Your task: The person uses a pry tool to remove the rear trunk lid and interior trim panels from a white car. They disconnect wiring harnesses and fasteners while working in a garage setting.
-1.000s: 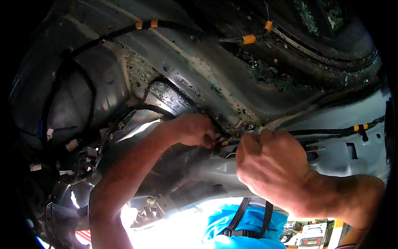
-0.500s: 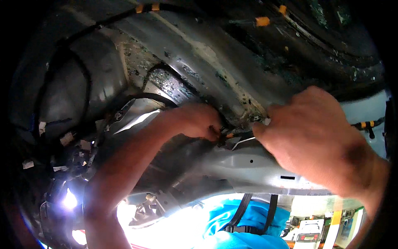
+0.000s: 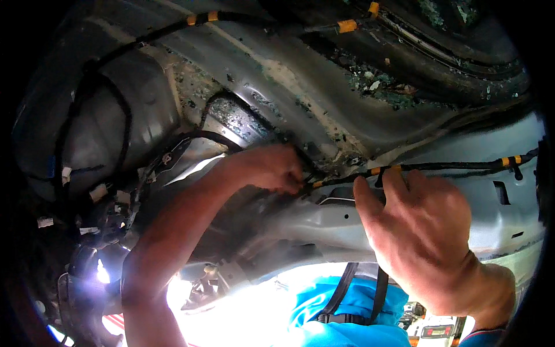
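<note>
A black wiring harness [image 3: 451, 166] with orange tape bands runs along the grey metal sill [image 3: 324, 228] of a vehicle body. My left hand [image 3: 272, 168] is closed at the harness's left part, near an orange band, its fingertips partly hidden in shadow. Farther right, my right hand [image 3: 425, 222] has its fingers bent at the harness. Its thumb and forefinger lie on either side of a small black clip [image 3: 379, 180], and the other fingers curl out of sight. A thin pale edge line shows on the sill between my hands.
More black cable [image 3: 167, 32] with orange bands arches over the dark floor pan at the far left. White connectors [image 3: 99, 192] hang at the left. Glass-like fragments [image 3: 376, 87] lie at the far right. A blue garment with a black buckled strap [image 3: 344, 318] shows below the sill.
My right hand has moved down and slightly left, showing the harness behind it. The left hand stays nearly in place. The view has shifted slightly.
</note>
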`<control>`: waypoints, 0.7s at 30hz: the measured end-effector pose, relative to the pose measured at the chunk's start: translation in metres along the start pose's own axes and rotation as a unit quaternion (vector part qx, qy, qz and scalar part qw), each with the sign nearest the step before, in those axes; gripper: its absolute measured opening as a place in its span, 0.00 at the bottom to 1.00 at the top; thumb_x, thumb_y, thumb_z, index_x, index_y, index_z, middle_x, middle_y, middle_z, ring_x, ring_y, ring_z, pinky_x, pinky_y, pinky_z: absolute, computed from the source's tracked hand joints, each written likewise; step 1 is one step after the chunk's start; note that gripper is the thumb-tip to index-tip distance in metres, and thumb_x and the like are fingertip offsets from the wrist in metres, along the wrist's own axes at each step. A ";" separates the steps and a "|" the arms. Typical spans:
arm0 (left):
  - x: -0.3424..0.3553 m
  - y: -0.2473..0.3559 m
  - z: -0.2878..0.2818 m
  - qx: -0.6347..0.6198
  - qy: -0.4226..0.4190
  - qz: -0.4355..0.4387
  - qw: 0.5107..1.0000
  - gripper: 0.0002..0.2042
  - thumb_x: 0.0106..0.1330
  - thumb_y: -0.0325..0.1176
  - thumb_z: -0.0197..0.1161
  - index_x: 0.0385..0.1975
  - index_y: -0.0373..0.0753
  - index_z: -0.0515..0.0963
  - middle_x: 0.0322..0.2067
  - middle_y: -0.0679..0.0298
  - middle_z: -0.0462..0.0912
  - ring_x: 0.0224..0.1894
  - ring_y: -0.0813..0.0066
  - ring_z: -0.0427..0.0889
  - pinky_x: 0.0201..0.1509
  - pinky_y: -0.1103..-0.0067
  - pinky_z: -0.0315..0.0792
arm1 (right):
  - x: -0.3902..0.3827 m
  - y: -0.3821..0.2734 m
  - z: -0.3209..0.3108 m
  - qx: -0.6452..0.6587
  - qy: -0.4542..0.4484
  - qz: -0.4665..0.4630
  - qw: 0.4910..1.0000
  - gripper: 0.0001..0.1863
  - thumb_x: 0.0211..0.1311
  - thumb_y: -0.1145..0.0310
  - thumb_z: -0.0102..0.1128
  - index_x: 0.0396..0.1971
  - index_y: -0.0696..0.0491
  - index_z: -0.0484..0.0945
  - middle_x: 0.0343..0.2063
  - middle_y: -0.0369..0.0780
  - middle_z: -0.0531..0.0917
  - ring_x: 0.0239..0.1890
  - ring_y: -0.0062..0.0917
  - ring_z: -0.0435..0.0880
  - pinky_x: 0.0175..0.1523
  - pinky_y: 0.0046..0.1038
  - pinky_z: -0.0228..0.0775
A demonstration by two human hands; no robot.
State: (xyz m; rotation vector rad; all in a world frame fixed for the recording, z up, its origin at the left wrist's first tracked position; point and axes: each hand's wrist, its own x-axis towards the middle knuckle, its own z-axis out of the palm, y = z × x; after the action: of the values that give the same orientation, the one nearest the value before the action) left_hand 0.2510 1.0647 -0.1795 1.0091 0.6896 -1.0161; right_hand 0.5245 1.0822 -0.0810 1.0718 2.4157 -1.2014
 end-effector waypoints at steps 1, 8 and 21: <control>0.000 0.000 0.000 0.003 -0.002 -0.001 1.000 0.11 0.62 0.39 0.66 0.40 0.43 0.87 0.29 0.57 0.86 0.32 0.68 0.86 0.40 0.68 0.77 | -0.002 -0.003 0.000 -0.007 0.021 -0.002 1.000 0.20 0.43 0.69 0.66 0.41 0.53 0.85 0.25 0.41 0.78 0.25 0.30 0.80 0.27 0.32 0.72; 0.016 -0.015 -0.033 0.147 0.183 0.034 0.972 0.11 0.60 0.40 0.66 0.38 0.44 0.87 0.37 0.58 0.87 0.43 0.55 0.85 0.47 0.63 0.78 | -0.046 -0.027 0.023 0.148 -0.055 -0.036 0.987 0.27 0.50 0.67 0.67 0.54 0.50 0.80 0.26 0.40 0.74 0.24 0.30 0.78 0.25 0.34 0.71; -0.016 0.037 -0.033 0.315 0.196 -0.107 0.922 0.09 0.58 0.30 0.61 0.36 0.44 0.86 0.38 0.56 0.87 0.45 0.53 0.86 0.47 0.61 0.80 | -0.097 0.028 -0.020 0.052 0.038 0.033 0.997 0.27 0.41 0.74 0.80 0.47 0.47 0.86 0.18 0.33 0.69 0.19 0.20 0.70 0.26 0.26 0.62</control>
State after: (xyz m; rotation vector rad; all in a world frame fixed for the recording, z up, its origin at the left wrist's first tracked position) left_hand 0.2781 1.1070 -0.1655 1.7636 0.8317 -1.2787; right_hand 0.6148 1.0592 -0.0361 1.2392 2.3746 -1.3000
